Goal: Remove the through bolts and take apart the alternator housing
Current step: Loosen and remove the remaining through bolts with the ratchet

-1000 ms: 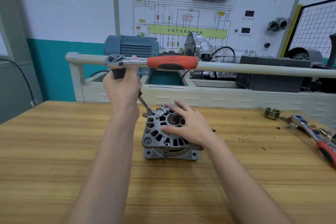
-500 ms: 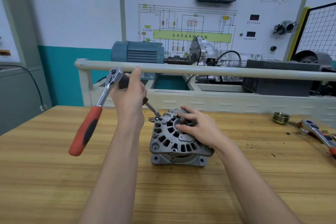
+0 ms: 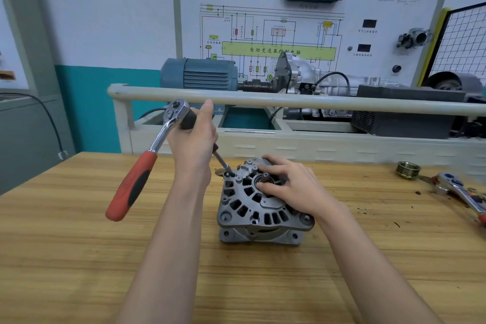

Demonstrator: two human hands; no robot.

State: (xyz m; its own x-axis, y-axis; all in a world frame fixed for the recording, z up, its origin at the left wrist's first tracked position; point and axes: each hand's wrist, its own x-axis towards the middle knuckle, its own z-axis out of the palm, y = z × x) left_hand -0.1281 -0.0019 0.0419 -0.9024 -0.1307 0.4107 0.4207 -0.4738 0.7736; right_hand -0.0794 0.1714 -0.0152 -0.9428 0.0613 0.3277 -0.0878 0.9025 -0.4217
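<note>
1. The alternator [image 3: 259, 205] stands on the wooden table [image 3: 79, 258], pulley end up, and I place everything else from it.
2. My left hand [image 3: 194, 144] is up and to the left of it, fingers curled round the black grip under the head of the ratchet [image 3: 147, 163].
3. The ratchet's red handle hangs down to the left; its extension bar [image 3: 222, 162] slants down to a bolt at the alternator's upper left rim.
4. My right hand [image 3: 292, 189] rests on top, fingers spread and pressing the housing.
5. Far to the right lie a brass pulley [image 3: 408, 169] and a second ratchet [image 3: 460, 192].
</note>
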